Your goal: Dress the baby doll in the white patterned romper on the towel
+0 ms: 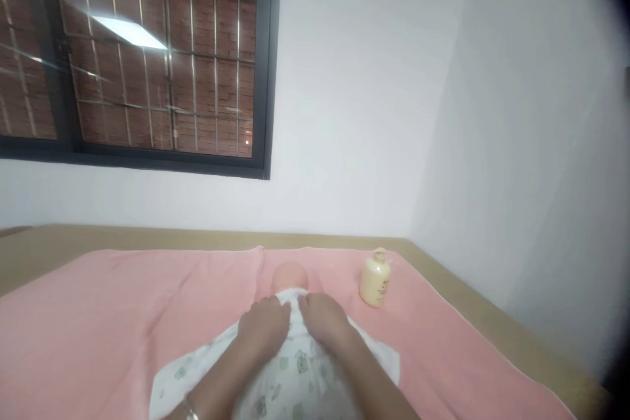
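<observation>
A white cloth point(295, 367) printed with small green and grey figures spreads below a smooth round head point(289, 275) that looks like a doll's. Its upper edge meets the head, and the body is hidden under the fabric. My left hand point(266, 323) has its fingers curled on the cloth just left of the middle. Opposite it, my right hand point(322, 318) grips the cloth in the same way, thumb turned inward. A narrow strip of cloth shows between both hands, close to the head.
A pale yellow pump bottle point(375, 281) stands right of the head on a pink blanket point(98, 328). The blanket lies on a tan surface point(472, 302) bordered by white walls point(364, 92). A dark-framed window point(266, 65) with bars is at upper left.
</observation>
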Demonstrator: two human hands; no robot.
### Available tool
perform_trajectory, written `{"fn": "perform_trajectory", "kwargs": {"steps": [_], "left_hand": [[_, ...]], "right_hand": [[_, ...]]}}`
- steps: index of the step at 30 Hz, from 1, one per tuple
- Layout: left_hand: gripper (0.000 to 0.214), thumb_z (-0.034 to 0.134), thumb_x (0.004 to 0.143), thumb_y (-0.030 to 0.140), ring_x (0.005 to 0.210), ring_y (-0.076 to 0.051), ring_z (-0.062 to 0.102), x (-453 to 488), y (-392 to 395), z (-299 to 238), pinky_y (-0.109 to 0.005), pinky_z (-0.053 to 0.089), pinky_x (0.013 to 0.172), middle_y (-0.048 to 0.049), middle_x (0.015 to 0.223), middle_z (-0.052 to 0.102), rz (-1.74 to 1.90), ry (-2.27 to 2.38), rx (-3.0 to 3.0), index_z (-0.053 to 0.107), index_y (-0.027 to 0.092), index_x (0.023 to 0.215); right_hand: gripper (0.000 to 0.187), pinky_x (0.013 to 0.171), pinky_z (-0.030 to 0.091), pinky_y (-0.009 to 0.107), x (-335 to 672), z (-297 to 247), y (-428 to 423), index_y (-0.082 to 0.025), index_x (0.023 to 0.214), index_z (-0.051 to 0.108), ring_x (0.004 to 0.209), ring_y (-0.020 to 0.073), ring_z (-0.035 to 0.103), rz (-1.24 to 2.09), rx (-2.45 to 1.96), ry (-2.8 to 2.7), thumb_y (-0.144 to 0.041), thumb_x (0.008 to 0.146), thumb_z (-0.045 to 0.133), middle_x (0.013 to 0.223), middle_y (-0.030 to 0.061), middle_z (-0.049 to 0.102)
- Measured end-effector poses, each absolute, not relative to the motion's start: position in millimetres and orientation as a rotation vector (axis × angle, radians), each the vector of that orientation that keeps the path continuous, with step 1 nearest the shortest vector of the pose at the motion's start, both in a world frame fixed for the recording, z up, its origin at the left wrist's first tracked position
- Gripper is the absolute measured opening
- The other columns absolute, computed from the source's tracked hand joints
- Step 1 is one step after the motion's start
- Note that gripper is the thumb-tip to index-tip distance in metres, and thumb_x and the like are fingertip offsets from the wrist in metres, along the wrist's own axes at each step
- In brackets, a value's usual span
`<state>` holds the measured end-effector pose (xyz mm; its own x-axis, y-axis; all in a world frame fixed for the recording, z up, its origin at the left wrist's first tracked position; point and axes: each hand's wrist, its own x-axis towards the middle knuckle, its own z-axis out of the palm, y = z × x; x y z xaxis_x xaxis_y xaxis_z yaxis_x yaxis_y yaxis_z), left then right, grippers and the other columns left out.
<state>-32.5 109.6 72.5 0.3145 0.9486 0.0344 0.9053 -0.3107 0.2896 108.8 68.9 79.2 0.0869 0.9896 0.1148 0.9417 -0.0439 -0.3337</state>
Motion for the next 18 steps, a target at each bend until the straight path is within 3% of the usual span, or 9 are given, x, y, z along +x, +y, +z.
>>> {"fn": "perform_trajectory", "kwargs": {"steps": [5, 12, 16, 18], "left_hand": [[0.061, 0.019, 0.086, 0.059, 0.089, -0.025, 0.06, -41.5, 134.6, 64.3, -0.033, 0.041, 0.072, -0.0146, 0.102, 0.064, 0.383, 1.531, 2.199, 0.06, 0.016, 0.096], [0.044, 0.026, 0.089, 0.035, 0.096, -0.028, 0.055, -25.7, 95.1, 75.7, -0.038, 0.038, 0.082, -0.0193, 0.103, 0.06, 0.296, 1.687, 2.522, 0.058, 0.008, 0.102], [0.044, 0.027, 0.088, 0.036, 0.095, -0.028, 0.055, -27.5, 94.0, 78.4, -0.038, 0.038, 0.081, -0.0198, 0.103, 0.059, 0.323, 1.612, 2.534, 0.058, 0.008, 0.102], [0.049, 0.025, 0.088, 0.043, 0.093, -0.027, 0.057, -33.3, 105.5, 78.3, -0.036, 0.04, 0.079, -0.0171, 0.103, 0.061, 0.358, 1.595, 2.404, 0.059, 0.011, 0.1]], "right_hand": [[0.035, 0.067, 0.041, 0.03, 85.8, 95.0, 47.9, -0.013, 0.085, 0.065, 0.076, 0.0224, 0.062, 0.06, -2.11, -2.012, -0.025, 0.089, 0.033, 0.084, 0.0128, 0.066], [0.056, 0.068, 0.043, 0.028, 117.8, 74.7, 75.8, -0.009, 0.091, 0.065, 0.082, 0.0211, 0.062, 0.354, -2.055, -1.796, -0.042, 0.093, 0.019, 0.093, 0.0168, 0.065], [0.054, 0.068, 0.043, 0.028, 115.1, 79.0, 70.5, -0.009, 0.091, 0.065, 0.08, 0.0205, 0.062, 0.312, -2.021, -1.891, -0.035, 0.094, 0.018, 0.092, 0.0164, 0.066], [0.042, 0.07, 0.042, 0.03, 102.6, 86.1, 60.0, -0.01, 0.088, 0.066, 0.08, 0.022, 0.062, 0.143, -2.074, -2.019, -0.027, 0.091, 0.028, 0.087, 0.0159, 0.066]]}}
